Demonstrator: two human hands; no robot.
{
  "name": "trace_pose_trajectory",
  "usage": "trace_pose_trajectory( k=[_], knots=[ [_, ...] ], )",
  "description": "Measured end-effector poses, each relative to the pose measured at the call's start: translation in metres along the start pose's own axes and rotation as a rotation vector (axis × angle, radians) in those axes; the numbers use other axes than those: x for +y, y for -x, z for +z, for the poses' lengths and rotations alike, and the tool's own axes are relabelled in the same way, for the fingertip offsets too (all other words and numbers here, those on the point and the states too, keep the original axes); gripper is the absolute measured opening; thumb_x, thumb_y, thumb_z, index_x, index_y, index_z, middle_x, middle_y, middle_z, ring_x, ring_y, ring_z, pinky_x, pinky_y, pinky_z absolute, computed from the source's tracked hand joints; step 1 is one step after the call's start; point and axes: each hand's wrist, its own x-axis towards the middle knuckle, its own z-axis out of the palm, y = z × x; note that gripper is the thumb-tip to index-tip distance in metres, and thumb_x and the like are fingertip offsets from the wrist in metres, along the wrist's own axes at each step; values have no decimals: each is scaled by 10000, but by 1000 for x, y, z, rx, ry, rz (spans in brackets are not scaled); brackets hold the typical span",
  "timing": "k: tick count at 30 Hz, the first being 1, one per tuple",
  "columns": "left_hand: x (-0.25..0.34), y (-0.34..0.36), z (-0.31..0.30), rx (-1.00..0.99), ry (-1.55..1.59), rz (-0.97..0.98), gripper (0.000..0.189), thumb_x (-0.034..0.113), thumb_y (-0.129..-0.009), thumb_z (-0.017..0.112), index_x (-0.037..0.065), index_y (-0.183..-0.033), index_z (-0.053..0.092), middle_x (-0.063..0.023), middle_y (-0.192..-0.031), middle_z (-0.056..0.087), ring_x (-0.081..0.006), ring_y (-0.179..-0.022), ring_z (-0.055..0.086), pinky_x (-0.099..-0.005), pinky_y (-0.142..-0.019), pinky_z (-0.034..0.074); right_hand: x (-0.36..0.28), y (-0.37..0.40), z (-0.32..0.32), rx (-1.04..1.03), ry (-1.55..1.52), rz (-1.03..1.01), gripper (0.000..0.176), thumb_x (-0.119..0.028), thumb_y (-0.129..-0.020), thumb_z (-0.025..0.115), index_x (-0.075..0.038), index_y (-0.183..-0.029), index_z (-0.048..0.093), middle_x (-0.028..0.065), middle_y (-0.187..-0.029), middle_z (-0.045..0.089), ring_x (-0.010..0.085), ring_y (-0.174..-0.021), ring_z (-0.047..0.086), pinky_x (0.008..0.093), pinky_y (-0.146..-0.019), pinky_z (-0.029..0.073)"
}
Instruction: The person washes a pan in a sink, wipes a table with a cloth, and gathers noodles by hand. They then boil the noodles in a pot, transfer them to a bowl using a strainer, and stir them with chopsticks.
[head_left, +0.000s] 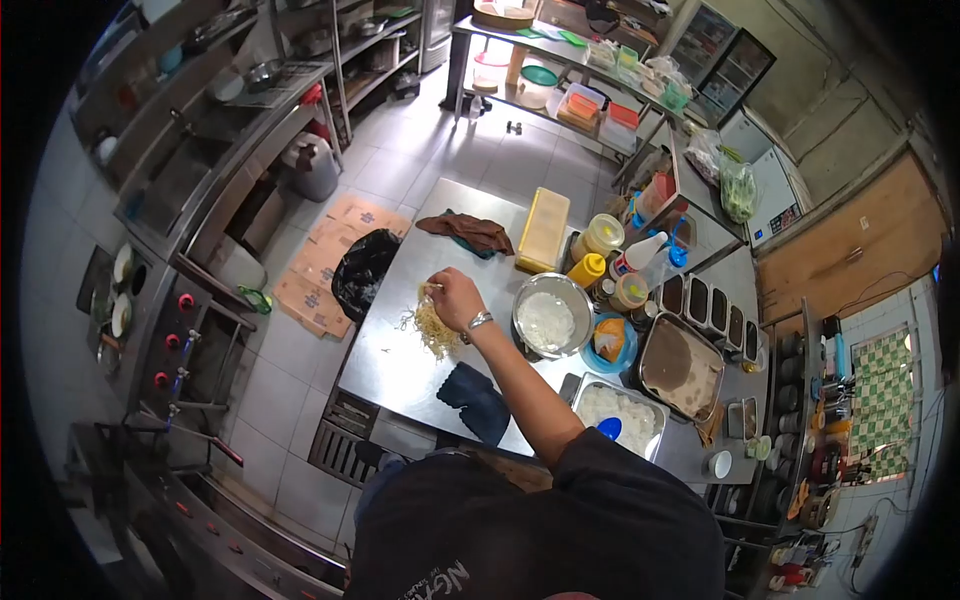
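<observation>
Pile of thin, pale strands, probably bean sprouts (436,335), loose and uncontained, lying directly on the metal bench (390,372), towards its left edge. Right hand (457,298): at the far end of the pile, fingers drawn together on some strands; metal band (481,319) at the wrist. Left hand: out of sight, condition cannot be told. Handling, as judged: very light, limp and slightly springy, perhaps damp and slippery, easily snapped or bruised; single strands likely to stray. Best hold: a loose gathered pinch at the middle of a tuft, or fingers slid beneath from the sides, without squeezing. Adjacent items: one dark blue cloth (474,402), crumpled, on the near side; one brown cloth (467,232), beyond the hand; one metal bowl (583,310) with white contents, to the right; one yellow rectangular container (543,230), farther back.
</observation>
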Motion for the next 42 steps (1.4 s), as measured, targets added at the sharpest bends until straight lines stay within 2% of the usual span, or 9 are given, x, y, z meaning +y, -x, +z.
trace_pose_trajectory(
  k=[3,10,17,23,27,31,36,40,42],
  knots=[
    [-17,3,-19,11,-12,6,388,456,-928,422,136,-708,441,-19,-521,387,-192,-433,333,-367,-432,279,17,-3,12,18,14,-80,118,-80,-800,532,-42,-838,638,205,-781,631,386,-762,611,459,-704,485],
    [-73,27,-86,65,-40,-83,407,472,-925,424,118,-730,476,-37,-530,409,-212,-452,361,-381,-453,297,23,-21,-19,-403,147,-25,587,-87,-710,557,14,-1282,473,269,-1208,536,371,-1103,540,383,-967,427],
    [-98,52,-104,101,-107,-155,432,489,-922,427,100,-751,511,-54,-538,430,-232,-471,390,-394,-473,315,129,-14,75,-203,136,53,890,-559,-662,704,-141,-1384,391,187,-1440,326,406,-1305,313,440,-1066,305],
    [-131,64,-110,149,-220,-225,458,503,-919,429,85,-770,541,-70,-545,448,-249,-487,414,-406,-490,331,61,66,104,-124,397,-335,601,-426,-692,729,-175,-1212,563,169,-1291,481,365,-1153,454,413,-949,392],
    [-158,66,-109,172,-339,-266,476,513,-917,431,75,-782,561,-80,-550,461,-261,-497,430,-414,-502,341,86,60,145,-106,29,-285,223,-132,-745,670,-139,-967,653,144,-1004,616,357,-920,556,418,-825,457],
    [-171,72,-104,204,-430,-297,491,520,-916,432,67,-791,576,-87,-554,470,-269,-506,442,-420,-511,349,65,18,99,-193,-80,-117,231,-173,-740,679,-95,-957,675,154,-952,647,318,-903,618,373,-821,489],
    [-121,76,-109,-86,-128,47,583,548,-904,444,3,-798,621,-141,-625,531,-297,-588,491,-444,-588,366,22,-8,41,-349,-138,-137,361,-259,-768,708,-89,-1080,640,157,-1075,634,308,-1005,607,364,-869,476],
    [-67,97,-105,50,-331,502,540,498,-920,462,-7,-788,602,-131,-586,516,-281,-568,495,-430,-570,366,43,-6,33,-373,-153,-58,482,-317,-825,673,-106,-1239,544,181,-1204,578,341,-1123,544,371,-944,429],
    [-9,106,-105,-6,-281,-358,449,449,-928,490,33,-774,563,-74,-509,449,-222,-469,460,-393,-475,358,67,6,35,-69,-13,-33,465,-313,-846,647,-71,-1228,543,182,-1211,571,343,-1129,538,383,-957,417]
  ],
)
